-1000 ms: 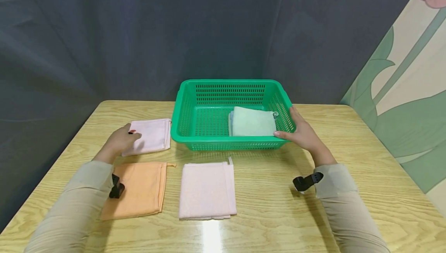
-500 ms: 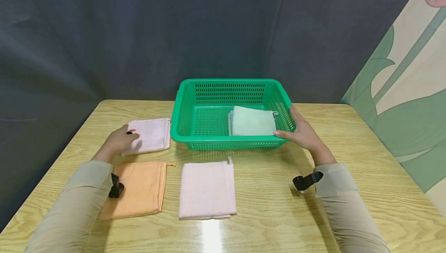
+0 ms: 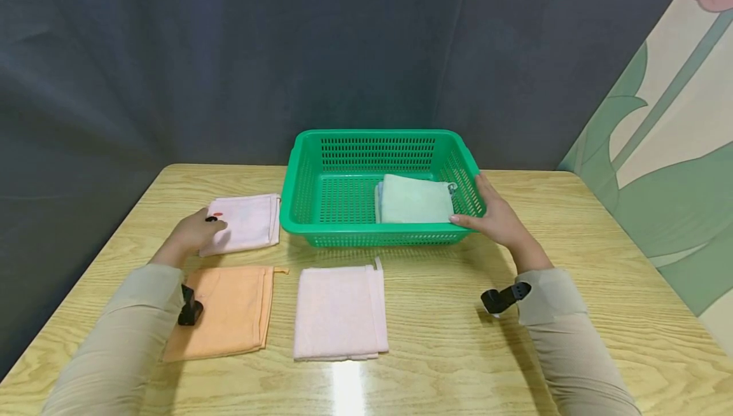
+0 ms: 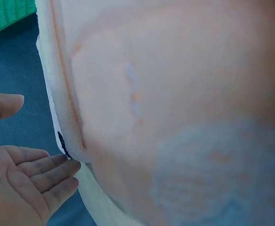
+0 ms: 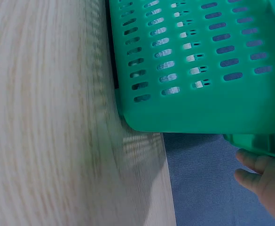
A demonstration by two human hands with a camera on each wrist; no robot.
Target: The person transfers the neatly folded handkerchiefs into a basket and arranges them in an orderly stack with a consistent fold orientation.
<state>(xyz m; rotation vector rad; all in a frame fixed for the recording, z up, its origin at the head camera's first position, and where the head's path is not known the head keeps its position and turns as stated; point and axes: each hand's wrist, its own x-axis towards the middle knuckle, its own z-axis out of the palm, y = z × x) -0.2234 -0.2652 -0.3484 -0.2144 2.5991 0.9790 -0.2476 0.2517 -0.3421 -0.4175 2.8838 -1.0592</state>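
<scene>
My left hand (image 3: 196, 235) is at the left edge of a folded pale pink cloth (image 3: 249, 222) with a red and black print. In the left wrist view its fingers (image 4: 47, 181) are straight, the thumb apart, and the fingertips meet a cloth edge. My right hand (image 3: 499, 215) rests on the front right corner of a green plastic basket (image 3: 366, 228), thumb on the front rim and fingers along the right side. Inside the basket, a folded pale green cloth (image 3: 417, 200) lies to the right, with a bluish cloth edge (image 3: 379, 203) showing beside it.
Below the left hand lies a folded orange cloth (image 3: 231, 311) with a loop. To its right is another folded pink cloth (image 3: 340, 314). All sit on a wood-grain table (image 3: 441, 352); a dark curtain (image 3: 366, 47) hangs behind its far edge.
My left hand has drifted slightly left over the printed pink cloth, showing more of its red mark. My right hand, the basket and the cloths keep their places.
</scene>
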